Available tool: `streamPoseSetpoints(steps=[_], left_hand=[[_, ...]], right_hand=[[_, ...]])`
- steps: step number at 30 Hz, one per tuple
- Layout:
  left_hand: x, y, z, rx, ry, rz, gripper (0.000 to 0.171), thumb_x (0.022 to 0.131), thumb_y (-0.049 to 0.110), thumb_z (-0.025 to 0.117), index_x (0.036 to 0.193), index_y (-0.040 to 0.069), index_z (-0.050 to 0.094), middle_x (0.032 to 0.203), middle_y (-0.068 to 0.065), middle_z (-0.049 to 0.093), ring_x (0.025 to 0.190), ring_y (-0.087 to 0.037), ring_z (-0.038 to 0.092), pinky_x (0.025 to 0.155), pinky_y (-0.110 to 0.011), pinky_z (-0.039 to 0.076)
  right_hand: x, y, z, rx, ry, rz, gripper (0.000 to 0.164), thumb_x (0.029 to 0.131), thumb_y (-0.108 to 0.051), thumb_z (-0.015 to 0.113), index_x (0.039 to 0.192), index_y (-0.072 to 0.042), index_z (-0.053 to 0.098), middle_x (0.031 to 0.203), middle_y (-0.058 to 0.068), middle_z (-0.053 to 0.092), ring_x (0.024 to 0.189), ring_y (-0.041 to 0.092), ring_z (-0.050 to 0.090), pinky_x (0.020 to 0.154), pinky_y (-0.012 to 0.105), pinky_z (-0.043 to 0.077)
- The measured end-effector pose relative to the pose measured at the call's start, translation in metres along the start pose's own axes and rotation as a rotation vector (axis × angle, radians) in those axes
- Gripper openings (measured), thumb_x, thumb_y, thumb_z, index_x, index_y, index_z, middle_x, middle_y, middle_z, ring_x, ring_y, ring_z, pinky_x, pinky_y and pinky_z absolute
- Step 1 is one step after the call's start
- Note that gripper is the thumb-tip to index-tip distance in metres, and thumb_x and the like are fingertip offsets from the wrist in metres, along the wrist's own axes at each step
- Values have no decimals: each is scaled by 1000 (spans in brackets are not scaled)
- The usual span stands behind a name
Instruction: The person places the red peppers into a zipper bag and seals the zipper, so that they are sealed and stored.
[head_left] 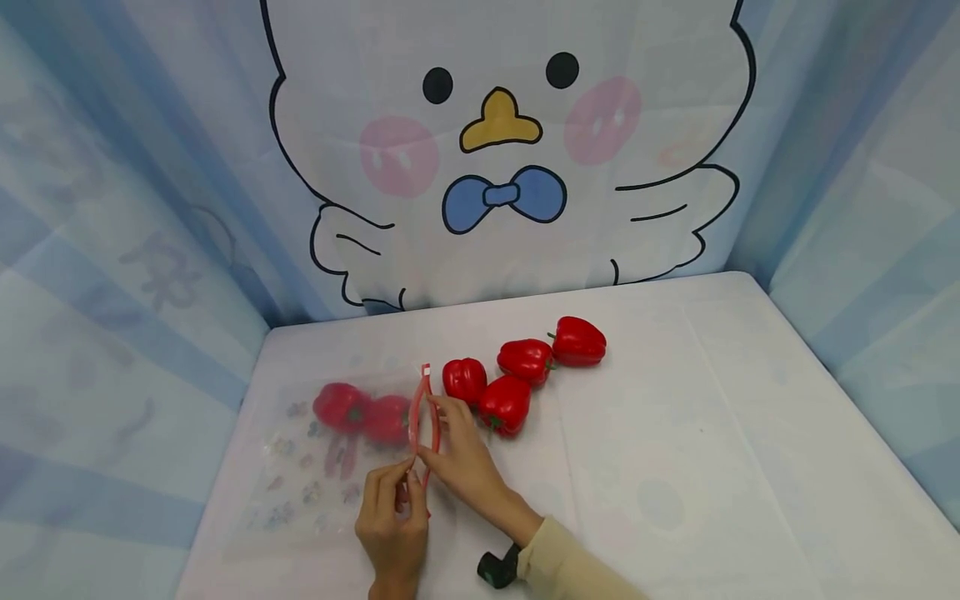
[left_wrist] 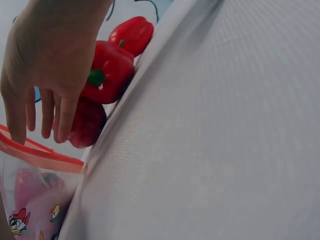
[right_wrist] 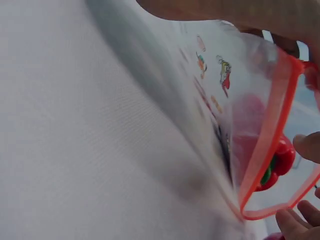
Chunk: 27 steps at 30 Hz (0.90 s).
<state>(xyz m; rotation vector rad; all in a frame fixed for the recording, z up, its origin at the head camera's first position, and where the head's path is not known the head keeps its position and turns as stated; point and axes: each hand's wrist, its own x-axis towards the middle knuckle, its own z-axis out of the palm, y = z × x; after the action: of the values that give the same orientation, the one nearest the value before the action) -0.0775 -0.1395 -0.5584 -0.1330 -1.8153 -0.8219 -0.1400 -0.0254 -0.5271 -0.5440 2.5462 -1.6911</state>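
So, two red peppers point(head_left: 342, 407) are in the clear bag point(head_left: 300, 492) and four more sit outside it

The left hand point(head_left: 393, 521) pinches the bag's red rim point(head_left: 413, 423) near its closest end, thumb against curled fingers. The right hand point(head_left: 467, 467) is further along that rim, fingers pretty much extended, tips touching it, and the bag's mouth gapes there. Both bagged peppers lie left of those fingers, one just inside the mouth. The four loose peppers point(head_left: 504, 406) are to the bag's right, just past the rim.

Branding-wise, the left wrist cam catches a cartoon duck print point(left_wrist: 19, 222) on the bag; from the head the prints are pale smudges, too small to make out. The right wrist cam looks through the bag's mouth at a pepper's green stem point(right_wrist: 267, 175), pretty hazy from the head. Only the head view gets the whole bow-tied cartoon bird point(head_left: 498, 196) on the backdrop point(head_left: 502, 271) behind the bag.
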Motion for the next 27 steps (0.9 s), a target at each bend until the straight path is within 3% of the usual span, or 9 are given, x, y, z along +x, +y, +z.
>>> streamPoseSetpoints(steps=[8, 20, 27], left_hand=[[1, 1, 1, -24, 6, 5, 20, 75, -10, 71, 93, -4, 77, 77, -12, 62, 56, -13, 47, 50, -18, 36], [1, 0, -1, -19, 14, 11, 20, 75, -10, 71, 93, -4, 77, 77, -12, 62, 57, -13, 47, 50, -19, 37], [1, -1, -1, -41, 20, -1, 21, 75, -11, 71, 93, -4, 77, 78, -12, 62, 58, -13, 47, 50, -18, 36]], right_hand=[[-16, -11, -18, 7, 89, -63, 74, 87, -9, 82, 151, -9, 45, 150, 10, 50, 135, 33, 56, 107, 47, 54], [-31, 1, -41, -239, 340, -244, 73, 81, -1, 86, 146, -3, 51, 146, 12, 53, 136, 26, 53, 105, 41, 55], [-33, 11, -51, -319, 430, -223, 74, 79, -1, 88, 144, 0, 53, 145, 18, 54, 136, 29, 52, 103, 44, 56]])
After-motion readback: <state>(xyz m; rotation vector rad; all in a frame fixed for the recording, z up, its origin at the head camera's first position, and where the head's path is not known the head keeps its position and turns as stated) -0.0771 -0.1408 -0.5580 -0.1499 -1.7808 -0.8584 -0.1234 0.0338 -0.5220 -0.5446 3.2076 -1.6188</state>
